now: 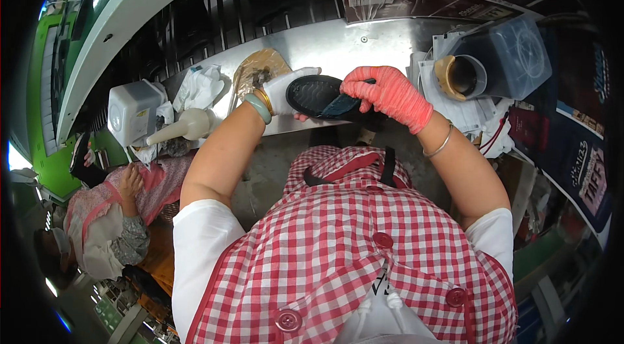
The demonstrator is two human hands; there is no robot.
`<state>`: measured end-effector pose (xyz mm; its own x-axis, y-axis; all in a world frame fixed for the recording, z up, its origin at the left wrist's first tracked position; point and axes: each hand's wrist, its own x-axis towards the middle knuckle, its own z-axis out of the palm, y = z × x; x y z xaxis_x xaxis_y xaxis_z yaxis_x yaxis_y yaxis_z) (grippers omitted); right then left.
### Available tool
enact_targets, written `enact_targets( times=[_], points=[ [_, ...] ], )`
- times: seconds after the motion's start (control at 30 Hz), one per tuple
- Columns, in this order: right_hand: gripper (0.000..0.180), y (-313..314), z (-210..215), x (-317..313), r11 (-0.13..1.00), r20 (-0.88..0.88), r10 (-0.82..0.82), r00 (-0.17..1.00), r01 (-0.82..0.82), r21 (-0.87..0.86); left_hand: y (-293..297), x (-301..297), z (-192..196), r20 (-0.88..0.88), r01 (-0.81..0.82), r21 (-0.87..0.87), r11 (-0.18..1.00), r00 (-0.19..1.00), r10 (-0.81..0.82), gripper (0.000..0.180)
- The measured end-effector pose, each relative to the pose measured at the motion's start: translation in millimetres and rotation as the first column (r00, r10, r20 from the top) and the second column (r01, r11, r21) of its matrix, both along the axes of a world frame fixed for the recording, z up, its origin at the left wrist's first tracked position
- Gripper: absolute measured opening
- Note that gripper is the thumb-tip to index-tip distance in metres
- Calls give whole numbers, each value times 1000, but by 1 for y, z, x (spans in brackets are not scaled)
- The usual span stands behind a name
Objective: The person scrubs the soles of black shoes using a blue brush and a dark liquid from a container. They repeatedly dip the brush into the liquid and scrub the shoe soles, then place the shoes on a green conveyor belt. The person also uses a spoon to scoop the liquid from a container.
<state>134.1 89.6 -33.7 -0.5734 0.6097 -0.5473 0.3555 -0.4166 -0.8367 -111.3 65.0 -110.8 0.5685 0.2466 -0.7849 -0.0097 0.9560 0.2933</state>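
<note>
A black shoe sole (pixel 307 94) with a textured face is held up between my two hands, over the near edge of the metal table. My left hand (pixel 284 92), in a white glove with bare fingertips showing below, is closed around the sole's left end. My right hand (pixel 389 94), in a coral-pink glove, has its fingers bent and pressed onto the right part. Beside those fingers a dark blue-grey patch (pixel 339 106) shows on the sole; whether it is a separate piece I cannot tell. The right end is hidden behind my right hand.
On the metal table (pixel 312 51), left of my hands, lie a brown sheet (pixel 272 61), crumpled white paper (pixel 200 86), a pale nozzle bottle (pixel 192 124) and a white container (pixel 133 110). A cup of dark liquid (pixel 469 76) stands right, by a clear plastic tub (pixel 521 57). Another person (pixel 104 214) sits left.
</note>
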Motion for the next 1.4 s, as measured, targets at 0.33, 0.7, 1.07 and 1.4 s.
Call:
enact_targets(
  times=[0.33, 0.7, 1.07, 1.4],
  points=[
    [20, 2, -13, 17, 1000, 16, -3, 1000, 3, 8, 7, 1, 6, -76, 27, 71, 997, 997, -22, 52],
    [21, -17, 17, 58, 993, 91, -117, 989, 115, 25, 2, 5, 12, -11, 23, 93, 995, 1000, -22, 60],
    [22, -43, 69, 33, 540, -112, 306, 946, -75, 838, -11, 32, 43, 312, -64, 52, 997, 949, 45, 56],
    [21, -55, 112, 87, 767, -519, -98, 849, 397, 504, -46, 27, 88, 301, -345, 153, 926, 909, 289, 60]
  ],
)
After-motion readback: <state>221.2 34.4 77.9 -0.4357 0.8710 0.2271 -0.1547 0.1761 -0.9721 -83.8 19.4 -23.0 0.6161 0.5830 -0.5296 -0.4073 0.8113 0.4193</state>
